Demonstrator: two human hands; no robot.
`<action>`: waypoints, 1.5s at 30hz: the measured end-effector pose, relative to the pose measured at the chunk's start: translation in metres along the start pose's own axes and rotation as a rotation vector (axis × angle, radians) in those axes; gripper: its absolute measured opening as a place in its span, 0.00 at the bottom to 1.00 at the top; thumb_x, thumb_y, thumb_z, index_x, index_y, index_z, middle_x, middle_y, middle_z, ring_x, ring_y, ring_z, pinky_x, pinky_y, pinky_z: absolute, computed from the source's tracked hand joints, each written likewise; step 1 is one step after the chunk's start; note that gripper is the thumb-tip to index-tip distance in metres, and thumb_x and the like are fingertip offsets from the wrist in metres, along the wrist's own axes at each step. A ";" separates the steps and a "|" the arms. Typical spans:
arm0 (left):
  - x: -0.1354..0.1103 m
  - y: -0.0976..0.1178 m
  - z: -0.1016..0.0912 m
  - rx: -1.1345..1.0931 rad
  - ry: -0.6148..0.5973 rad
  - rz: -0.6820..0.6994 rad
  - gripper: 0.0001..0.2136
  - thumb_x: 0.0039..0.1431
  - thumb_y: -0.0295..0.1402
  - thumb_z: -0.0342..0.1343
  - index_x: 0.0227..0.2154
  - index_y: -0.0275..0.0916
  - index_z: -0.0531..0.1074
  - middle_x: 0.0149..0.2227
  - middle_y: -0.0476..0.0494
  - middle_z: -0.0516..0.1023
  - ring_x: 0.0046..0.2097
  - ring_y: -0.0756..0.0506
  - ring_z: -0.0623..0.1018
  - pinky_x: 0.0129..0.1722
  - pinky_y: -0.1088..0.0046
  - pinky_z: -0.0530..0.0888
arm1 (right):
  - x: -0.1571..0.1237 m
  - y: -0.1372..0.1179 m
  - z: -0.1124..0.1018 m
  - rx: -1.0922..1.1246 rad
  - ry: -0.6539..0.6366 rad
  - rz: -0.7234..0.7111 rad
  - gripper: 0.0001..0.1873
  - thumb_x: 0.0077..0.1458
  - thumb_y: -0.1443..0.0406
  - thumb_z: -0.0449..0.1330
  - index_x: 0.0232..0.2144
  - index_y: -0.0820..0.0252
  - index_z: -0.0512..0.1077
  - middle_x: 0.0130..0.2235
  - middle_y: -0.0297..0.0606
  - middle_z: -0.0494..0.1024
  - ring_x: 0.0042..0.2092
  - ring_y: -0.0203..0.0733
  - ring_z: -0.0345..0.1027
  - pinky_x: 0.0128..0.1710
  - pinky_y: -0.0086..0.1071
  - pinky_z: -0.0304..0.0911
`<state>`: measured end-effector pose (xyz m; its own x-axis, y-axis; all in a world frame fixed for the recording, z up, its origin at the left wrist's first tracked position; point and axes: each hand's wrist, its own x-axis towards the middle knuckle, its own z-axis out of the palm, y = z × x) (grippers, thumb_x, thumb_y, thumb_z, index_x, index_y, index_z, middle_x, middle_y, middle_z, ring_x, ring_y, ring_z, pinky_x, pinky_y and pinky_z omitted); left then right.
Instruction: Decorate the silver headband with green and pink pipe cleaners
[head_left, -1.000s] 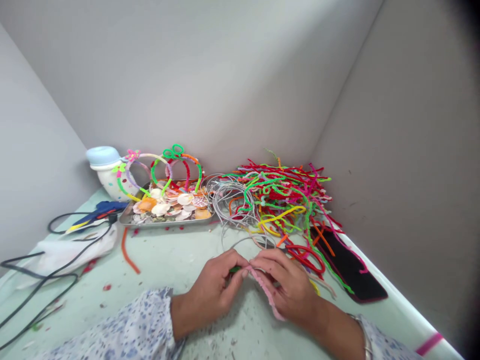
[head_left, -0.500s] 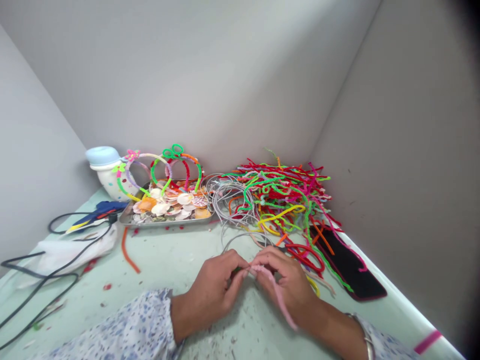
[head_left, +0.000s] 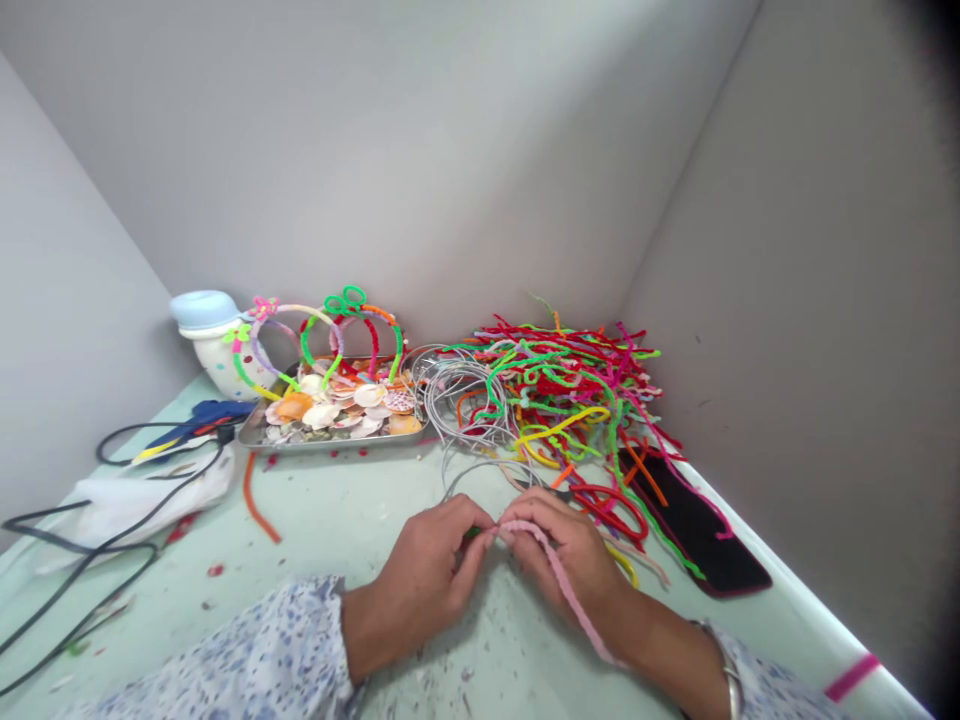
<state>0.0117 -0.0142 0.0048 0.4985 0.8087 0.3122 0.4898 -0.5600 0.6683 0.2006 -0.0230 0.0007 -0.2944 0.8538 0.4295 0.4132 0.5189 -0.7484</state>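
My left hand (head_left: pixel 431 575) and my right hand (head_left: pixel 574 555) meet fingertip to fingertip low in the middle, over a pale green tabletop (head_left: pixel 337 520). Both are closed in a pinch on a pink pipe cleaner (head_left: pixel 566 590), which trails back across my right hand toward the wrist. A bit of green shows between my left fingers. A grey wire hoop (head_left: pixel 480 470) lies just beyond my fingertips.
A heap of coloured pipe cleaners (head_left: pixel 570 400) fills the back right corner, with a black phone (head_left: pixel 697 535) beside it. A metal tray of shells (head_left: pixel 337 415) holds decorated headbands (head_left: pixel 352 325). A white jar (head_left: pixel 214 340), blue glue gun (head_left: pixel 199 420), black cable (head_left: pixel 90 560) and orange pipe cleaner (head_left: pixel 255 500) lie left.
The pink pipe cleaner's free end has swung from under my right palm to lie along the back of my right hand; both hands have crept slightly away from me.
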 end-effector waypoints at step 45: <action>0.001 0.002 0.000 -0.063 0.021 -0.077 0.08 0.64 0.34 0.48 0.35 0.39 0.71 0.29 0.48 0.73 0.29 0.49 0.70 0.30 0.75 0.65 | 0.000 -0.001 0.003 0.004 0.143 0.122 0.02 0.58 0.65 0.57 0.34 0.58 0.68 0.36 0.37 0.71 0.34 0.38 0.68 0.33 0.31 0.65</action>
<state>0.0133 -0.0144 0.0059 0.4455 0.8528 0.2723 0.4800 -0.4843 0.7315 0.1974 -0.0240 0.0002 -0.1164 0.9078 0.4029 0.4351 0.4113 -0.8009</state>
